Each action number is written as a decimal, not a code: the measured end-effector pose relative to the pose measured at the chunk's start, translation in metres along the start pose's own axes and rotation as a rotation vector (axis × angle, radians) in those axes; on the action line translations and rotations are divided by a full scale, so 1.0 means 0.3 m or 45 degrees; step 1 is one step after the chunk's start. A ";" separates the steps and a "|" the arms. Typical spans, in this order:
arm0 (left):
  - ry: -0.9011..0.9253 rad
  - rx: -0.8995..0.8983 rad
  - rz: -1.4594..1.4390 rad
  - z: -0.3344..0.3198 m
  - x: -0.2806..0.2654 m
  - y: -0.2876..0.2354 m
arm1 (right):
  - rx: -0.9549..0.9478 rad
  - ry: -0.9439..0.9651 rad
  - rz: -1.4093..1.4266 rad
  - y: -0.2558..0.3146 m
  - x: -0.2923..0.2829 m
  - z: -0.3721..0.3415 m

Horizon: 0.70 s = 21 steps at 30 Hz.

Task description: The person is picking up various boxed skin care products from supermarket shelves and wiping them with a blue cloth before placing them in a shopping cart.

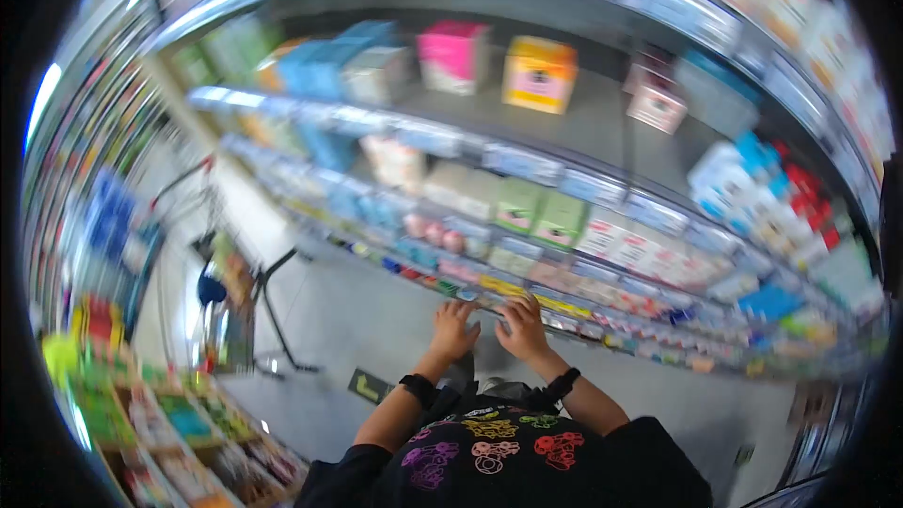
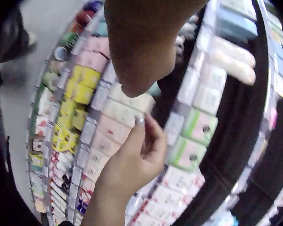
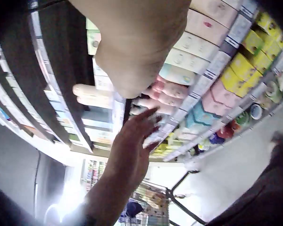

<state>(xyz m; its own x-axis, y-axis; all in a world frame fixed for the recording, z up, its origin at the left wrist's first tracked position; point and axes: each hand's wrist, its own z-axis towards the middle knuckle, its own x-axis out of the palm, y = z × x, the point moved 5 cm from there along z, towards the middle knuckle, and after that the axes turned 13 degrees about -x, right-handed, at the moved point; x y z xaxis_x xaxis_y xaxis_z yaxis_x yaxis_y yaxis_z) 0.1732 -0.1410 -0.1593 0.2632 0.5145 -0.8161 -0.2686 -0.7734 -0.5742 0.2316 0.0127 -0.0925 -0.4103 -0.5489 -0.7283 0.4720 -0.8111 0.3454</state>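
I'm holding my left hand [image 1: 453, 331] and right hand [image 1: 523, 327] out, with fingers loosely bent, gripping nothing. Small yellow packs [image 1: 534, 295] are sitting on the shelf [image 1: 602, 190] past them. A shopping cart [image 1: 231, 346] is standing off left. Blur is hiding the labels, and skin is blocking both wrist views partly.

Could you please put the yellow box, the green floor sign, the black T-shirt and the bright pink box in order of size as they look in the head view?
Largest to smallest:
Black T-shirt
Yellow box and bright pink box, too alike to rank
Green floor sign
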 end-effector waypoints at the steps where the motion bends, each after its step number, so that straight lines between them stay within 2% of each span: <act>1: 0.072 -0.080 -0.073 0.004 0.060 0.097 | 0.069 0.096 0.077 -0.068 0.086 -0.038; 3: 0.368 -0.587 -0.470 -0.118 0.161 0.359 | 0.317 0.365 0.367 -0.095 0.268 -0.146; 4: 0.519 -0.803 -0.714 -0.177 0.200 0.427 | 0.474 0.548 0.532 -0.105 0.334 -0.196; 5: 0.459 -0.863 -0.691 -0.250 0.169 0.464 | 0.655 0.748 0.693 -0.077 0.401 -0.262; 7: 0.339 -0.946 -0.659 -0.325 0.126 0.511 | 0.513 1.086 0.729 -0.047 0.515 -0.313; 9: 0.351 -0.992 -0.941 -0.405 0.171 0.620 | 0.337 1.399 0.697 0.032 0.610 -0.323; 10: 0.348 -0.984 -1.087 -0.410 0.108 0.614 | 0.225 1.540 0.634 0.078 0.660 -0.296; 11: 0.448 -1.044 -0.973 -0.457 0.030 0.630 | 0.112 1.679 0.572 0.134 0.703 -0.272; 14: 0.334 -1.007 -0.851 -0.543 -0.121 0.784 | -0.104 1.682 0.530 0.255 0.895 -0.193; 17: -0.031 -1.121 -0.813 -0.680 -0.321 1.016 | -0.300 1.781 0.452 0.375 1.181 -0.144; 20: -0.407 -1.375 -0.853 -0.877 -0.447 1.265 | -0.538 1.884 0.429 0.606 1.414 -0.039; 21: -0.454 -1.434 -0.933 -0.960 -0.482 1.325 | -0.639 1.886 0.458 0.717 1.473 -0.004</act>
<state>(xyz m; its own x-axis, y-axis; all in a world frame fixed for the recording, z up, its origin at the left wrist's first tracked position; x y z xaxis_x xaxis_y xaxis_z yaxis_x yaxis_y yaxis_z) 0.2951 -0.6295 -0.2506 -0.2760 0.8617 -0.4258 0.7543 -0.0804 -0.6516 0.1528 -0.4042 -0.3408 0.7135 0.2245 -0.6638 0.6913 -0.3804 0.6144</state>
